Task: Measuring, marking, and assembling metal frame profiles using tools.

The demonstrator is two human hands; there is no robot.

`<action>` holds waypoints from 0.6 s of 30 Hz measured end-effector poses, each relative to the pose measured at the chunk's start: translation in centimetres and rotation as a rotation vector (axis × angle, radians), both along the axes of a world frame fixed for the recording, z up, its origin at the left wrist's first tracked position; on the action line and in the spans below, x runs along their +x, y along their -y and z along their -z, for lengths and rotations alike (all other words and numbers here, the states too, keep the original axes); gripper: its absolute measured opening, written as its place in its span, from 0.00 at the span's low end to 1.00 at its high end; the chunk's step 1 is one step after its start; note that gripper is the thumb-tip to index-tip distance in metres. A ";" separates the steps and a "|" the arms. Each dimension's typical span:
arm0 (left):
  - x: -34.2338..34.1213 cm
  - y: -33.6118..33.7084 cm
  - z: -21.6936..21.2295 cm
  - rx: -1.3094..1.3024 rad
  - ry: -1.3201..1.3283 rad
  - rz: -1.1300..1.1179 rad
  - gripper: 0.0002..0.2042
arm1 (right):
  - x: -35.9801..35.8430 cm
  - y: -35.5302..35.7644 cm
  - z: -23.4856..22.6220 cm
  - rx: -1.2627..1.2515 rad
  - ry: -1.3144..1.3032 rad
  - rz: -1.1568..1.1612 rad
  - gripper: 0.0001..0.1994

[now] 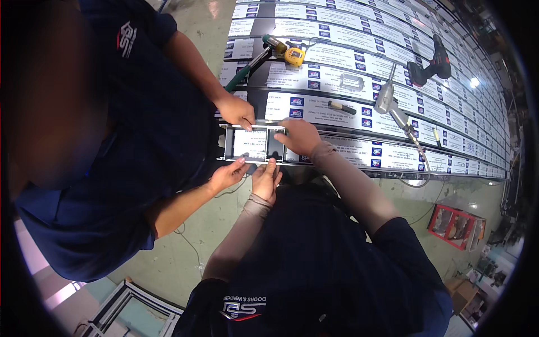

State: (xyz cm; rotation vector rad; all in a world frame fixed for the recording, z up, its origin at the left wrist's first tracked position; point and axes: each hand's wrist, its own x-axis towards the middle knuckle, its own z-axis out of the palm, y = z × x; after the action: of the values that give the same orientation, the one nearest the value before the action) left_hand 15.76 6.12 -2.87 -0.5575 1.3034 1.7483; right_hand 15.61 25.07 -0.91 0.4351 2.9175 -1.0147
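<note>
A small rectangular metal frame [266,147] with a crossbar lies at the near edge of a bench of long profiles. My left hand [265,182] has its fingers closed on the frame's near rail, close to the crossbar. Over the frame's right end, my right hand [301,137] is curled, its thumb inside the opening and its fingers by the far rail. A co-worker at my left also handles the frame: one hand [236,111] touches the far rail, the other [227,174] the near rail.
Film-covered profiles [331,118] fill the bench. On them lie a yellow tape measure [294,57], a green-handled hammer [241,76], a cordless drill [431,68], an air tool [386,100] with a hose and a short dark-handled tool [342,107]. A red rack [451,227] stands on the floor.
</note>
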 end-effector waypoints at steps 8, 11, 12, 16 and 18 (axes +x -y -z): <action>0.2 -0.5 0.1 -0.043 -0.071 -0.052 0.11 | -0.1 0.8 0.9 0.139 -0.024 -0.028 0.22; -0.2 -0.5 0.3 -0.049 -0.042 -0.111 0.10 | -0.3 0.3 1.0 0.067 0.032 0.012 0.20; -0.1 -0.2 0.3 -0.014 0.016 -0.126 0.10 | -0.6 0.1 0.4 0.075 0.046 -0.016 0.20; -0.3 0.8 1.3 0.152 0.110 -0.217 0.14 | -1.8 -0.5 0.0 -0.162 0.178 0.090 0.20; -0.1 1.1 2.1 0.157 0.104 -0.235 0.13 | -2.3 -0.2 -0.5 -0.145 0.192 0.075 0.20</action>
State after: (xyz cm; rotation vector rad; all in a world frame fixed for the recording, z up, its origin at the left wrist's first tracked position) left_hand 15.66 5.01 -5.01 -0.7249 1.0516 1.9653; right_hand 13.28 25.28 -0.44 0.6030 2.6572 -1.1164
